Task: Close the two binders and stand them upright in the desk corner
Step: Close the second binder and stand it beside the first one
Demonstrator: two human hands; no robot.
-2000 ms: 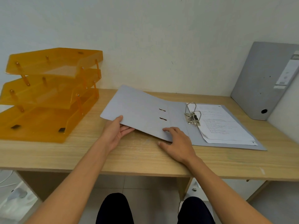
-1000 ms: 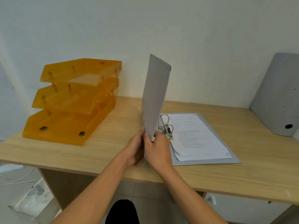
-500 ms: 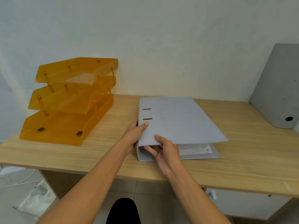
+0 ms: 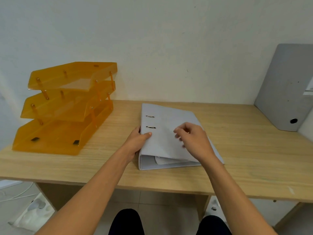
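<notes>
A grey binder (image 4: 166, 126) lies flat and closed on the wooden desk (image 4: 245, 158), with paper edges showing at its near end. My left hand (image 4: 136, 144) grips its spine edge, thumb on the cover beside the two metal slots. My right hand (image 4: 193, 141) hovers over the cover with fingers apart and blurred, holding nothing. A second grey binder (image 4: 286, 87) stands upright, leaning in the far right corner against the wall.
An orange three-tier letter tray (image 4: 64, 109) stands at the left of the desk against the white wall. Bare desk lies between the flat binder and the standing one. Below the front edge are my knees and floor tiles.
The binder's cover swung from open through upright to shut over the papers. My right hand left the near edge and rose above the cover; my left hand stays on the spine.
</notes>
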